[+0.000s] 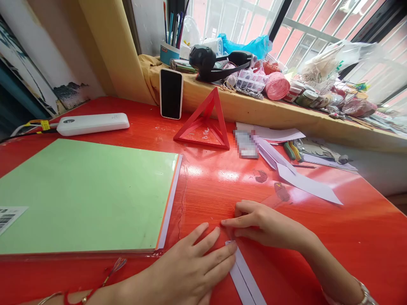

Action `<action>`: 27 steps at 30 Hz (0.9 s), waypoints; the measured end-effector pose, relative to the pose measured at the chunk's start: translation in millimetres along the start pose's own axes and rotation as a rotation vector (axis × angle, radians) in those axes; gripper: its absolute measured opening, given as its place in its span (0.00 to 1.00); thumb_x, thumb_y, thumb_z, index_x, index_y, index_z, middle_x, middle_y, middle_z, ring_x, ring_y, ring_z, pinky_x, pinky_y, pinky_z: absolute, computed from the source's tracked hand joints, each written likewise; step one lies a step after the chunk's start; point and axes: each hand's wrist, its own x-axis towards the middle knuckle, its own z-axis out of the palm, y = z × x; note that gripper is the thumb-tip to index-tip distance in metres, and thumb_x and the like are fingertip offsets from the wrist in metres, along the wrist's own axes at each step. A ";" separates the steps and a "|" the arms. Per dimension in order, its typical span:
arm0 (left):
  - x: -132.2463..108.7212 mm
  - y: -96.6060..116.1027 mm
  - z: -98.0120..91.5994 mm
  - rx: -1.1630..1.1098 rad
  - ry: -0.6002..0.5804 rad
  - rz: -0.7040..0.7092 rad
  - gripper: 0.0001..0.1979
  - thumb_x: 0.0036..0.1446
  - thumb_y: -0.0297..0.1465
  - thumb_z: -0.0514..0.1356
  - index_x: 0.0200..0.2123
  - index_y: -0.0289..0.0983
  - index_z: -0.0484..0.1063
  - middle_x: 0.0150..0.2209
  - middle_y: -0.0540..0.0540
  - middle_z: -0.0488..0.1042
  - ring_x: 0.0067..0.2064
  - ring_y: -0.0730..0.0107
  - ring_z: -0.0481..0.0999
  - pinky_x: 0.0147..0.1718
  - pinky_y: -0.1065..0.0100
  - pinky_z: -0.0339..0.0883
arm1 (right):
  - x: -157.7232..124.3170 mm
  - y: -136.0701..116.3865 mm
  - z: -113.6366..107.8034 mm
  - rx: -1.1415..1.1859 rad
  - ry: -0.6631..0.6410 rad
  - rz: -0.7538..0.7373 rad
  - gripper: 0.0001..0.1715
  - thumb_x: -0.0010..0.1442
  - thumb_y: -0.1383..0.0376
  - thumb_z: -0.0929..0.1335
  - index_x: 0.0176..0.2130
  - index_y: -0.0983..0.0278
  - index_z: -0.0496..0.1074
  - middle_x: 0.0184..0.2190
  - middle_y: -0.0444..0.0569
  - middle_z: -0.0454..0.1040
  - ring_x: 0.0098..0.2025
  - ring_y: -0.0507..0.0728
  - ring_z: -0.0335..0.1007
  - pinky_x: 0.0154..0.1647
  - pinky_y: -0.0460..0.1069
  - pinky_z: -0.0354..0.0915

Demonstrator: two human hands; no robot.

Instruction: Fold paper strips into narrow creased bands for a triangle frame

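Presently, a pale lilac folded strip (244, 279), dark line lengthwise, lay on the red table (365, 228). My left hand (203, 258) pressed its far end, fingers spread; my right hand (254, 220) bent just beyond, grip unclear.

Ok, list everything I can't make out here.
All in the head view:
Pale paper strip: near end cut off by the bottom edge; upper part partly covered by the left hand.
Grey item: pixelated, so its details are lost.
Barcode label: cut off by the left edge, print too small.
White marks seen through the red triangular frame: too small to read.
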 end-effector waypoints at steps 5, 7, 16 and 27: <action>2.6 -1.6 0.5 0.009 -0.045 0.023 0.22 0.71 0.32 0.47 0.65 0.36 0.63 0.64 0.50 0.64 0.63 0.55 0.66 0.61 0.59 0.57 | 0.0 13.3 1.9 0.067 0.001 -0.089 0.16 0.70 0.67 0.64 0.51 0.55 0.78 0.31 0.44 0.64 0.32 0.51 0.62 0.34 0.46 0.64; 2.8 -3.0 0.5 0.009 -0.017 0.025 0.21 0.71 0.32 0.48 0.64 0.35 0.63 0.64 0.50 0.64 0.63 0.55 0.66 0.61 0.59 0.58 | 0.1 13.0 2.6 0.076 0.019 -0.105 0.16 0.70 0.67 0.64 0.49 0.57 0.79 0.30 0.44 0.63 0.31 0.51 0.61 0.34 0.46 0.64; 0.8 0.0 -3.3 0.015 -0.047 -0.002 0.21 0.72 0.32 0.45 0.64 0.35 0.64 0.65 0.52 0.62 0.65 0.54 0.64 0.59 0.58 0.61 | 4.1 4.0 10.7 -0.042 0.098 -0.102 0.16 0.70 0.67 0.63 0.49 0.57 0.79 0.29 0.44 0.62 0.30 0.52 0.58 0.30 0.47 0.58; 0.8 2.7 -1.3 0.178 0.104 -0.005 0.20 0.71 0.32 0.48 0.61 0.38 0.68 0.63 0.54 0.66 0.62 0.58 0.68 0.57 0.63 0.61 | 4.2 1.7 10.6 0.075 0.096 -0.013 0.17 0.71 0.62 0.63 0.54 0.58 0.76 0.30 0.45 0.63 0.31 0.52 0.60 0.31 0.46 0.60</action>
